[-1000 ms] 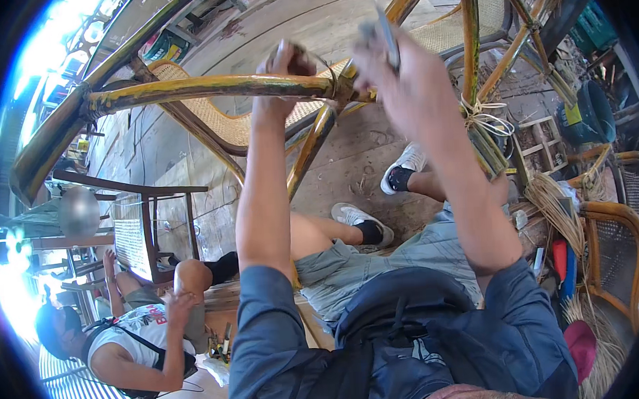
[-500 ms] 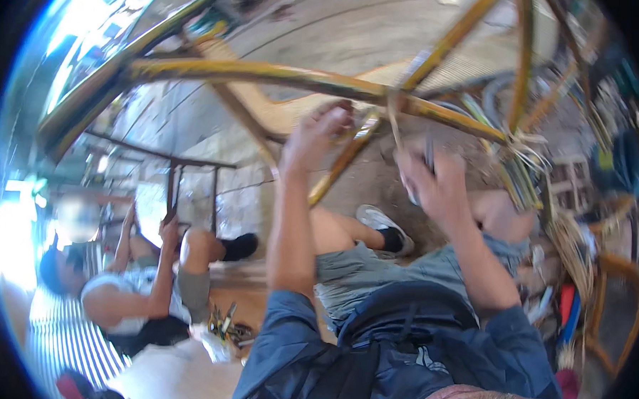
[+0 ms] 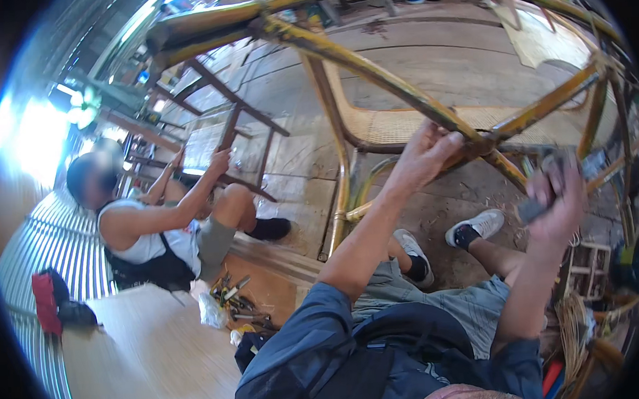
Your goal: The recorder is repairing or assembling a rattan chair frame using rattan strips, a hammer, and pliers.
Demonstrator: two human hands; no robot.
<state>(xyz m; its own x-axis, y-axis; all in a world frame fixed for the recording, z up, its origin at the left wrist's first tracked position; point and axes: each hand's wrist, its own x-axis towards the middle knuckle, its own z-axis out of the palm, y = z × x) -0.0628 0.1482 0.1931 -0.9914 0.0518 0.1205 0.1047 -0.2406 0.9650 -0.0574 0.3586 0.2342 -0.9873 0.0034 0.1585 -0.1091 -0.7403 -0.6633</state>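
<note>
A large chair-like frame of yellow-brown rattan poles (image 3: 371,69) stands before me. Two of its poles cross at a joint (image 3: 480,145) with a dark binding. Just left of that joint is my left hand (image 3: 424,156), its fingers pinched together against the pole; what they pinch, if anything, is hidden. To the right and lower, apart from the joint, my right hand (image 3: 565,199) is closed around a dark grey tool (image 3: 532,210). Its blunt end shows below the fingers, but blur hides its kind.
At left a seated person (image 3: 149,221) holds a dark wooden frame (image 3: 234,132). Hand tools (image 3: 238,299) lie on a board beside a pale panel (image 3: 148,349). A woven cane panel (image 3: 395,125) lies beyond the poles. Bundled cane strips (image 3: 573,327) hang at lower right.
My view has shifted, so the frame sits differently in it. My left hand has come to the crossing joint; my right hand has moved away from the pole. The strip stretched there earlier no longer shows.
</note>
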